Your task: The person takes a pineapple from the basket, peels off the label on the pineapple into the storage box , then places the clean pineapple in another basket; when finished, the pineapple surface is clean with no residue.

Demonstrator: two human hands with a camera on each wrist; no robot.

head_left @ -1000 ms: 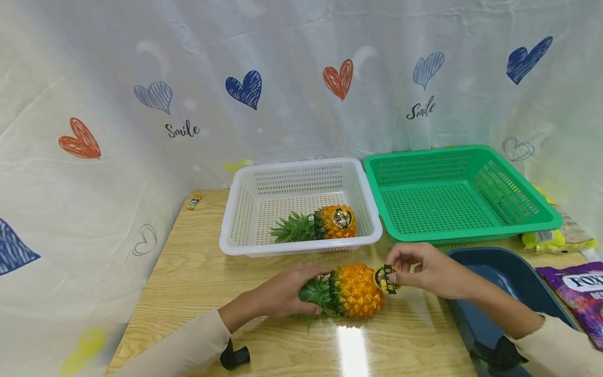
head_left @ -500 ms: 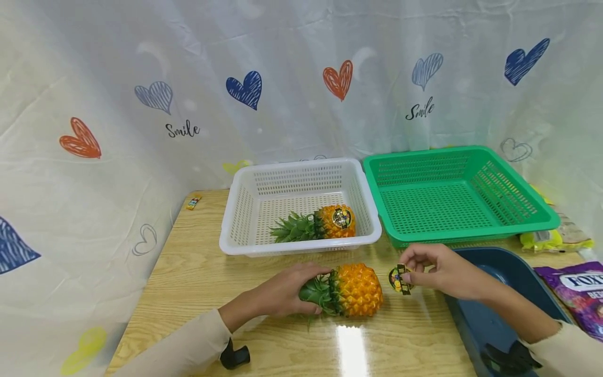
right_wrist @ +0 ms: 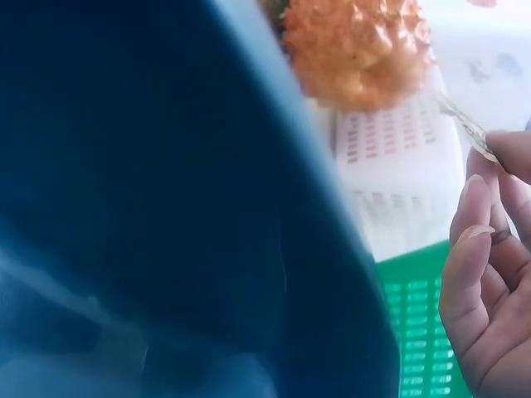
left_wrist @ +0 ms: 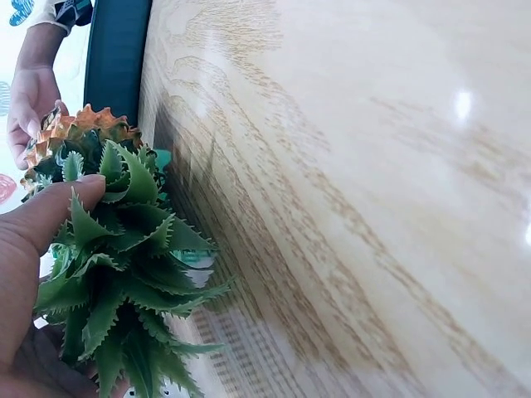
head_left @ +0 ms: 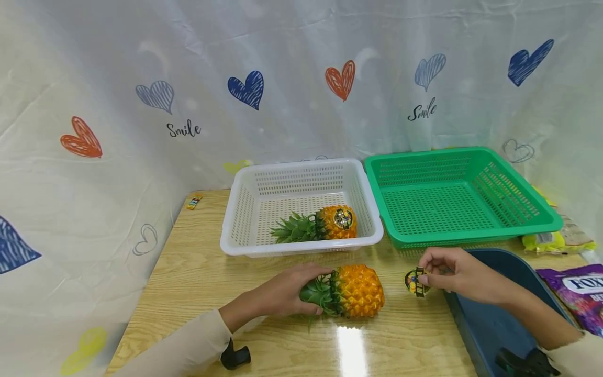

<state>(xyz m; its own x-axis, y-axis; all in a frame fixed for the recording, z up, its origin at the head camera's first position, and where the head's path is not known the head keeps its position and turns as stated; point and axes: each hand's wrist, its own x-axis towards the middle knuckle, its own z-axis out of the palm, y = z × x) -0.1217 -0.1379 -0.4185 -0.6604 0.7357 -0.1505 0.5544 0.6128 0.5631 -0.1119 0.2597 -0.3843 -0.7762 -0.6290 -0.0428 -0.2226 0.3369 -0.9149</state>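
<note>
A pineapple (head_left: 360, 291) lies on its side on the table in front of the white basket. My left hand (head_left: 288, 290) grips it by the green leaf crown (left_wrist: 124, 265), thumb on the near side in the left wrist view. To the right of the fruit, my right hand (head_left: 459, 275) pinches a round black-and-gold sticker (head_left: 412, 281) between thumb and fingers. In the right wrist view that sticker (right_wrist: 471, 131) shows nearly edge-on, apart from the pineapple (right_wrist: 361, 54). A second pineapple (head_left: 325, 224), with a similar round sticker on it, lies in the white basket (head_left: 301, 247).
A green basket (head_left: 476, 234) stands at the back right, beside the white one. The dark blue tub (head_left: 490, 319) sits under my right forearm. Further right are a purple Fox's bag (head_left: 577, 293) and a yellow packet (head_left: 544, 241). A small wrapper (head_left: 194, 201) lies at the table's back left corner.
My right hand has drawn the sticker away from the pineapple's end, off to the right. The left hand and the pineapple stay in place.
</note>
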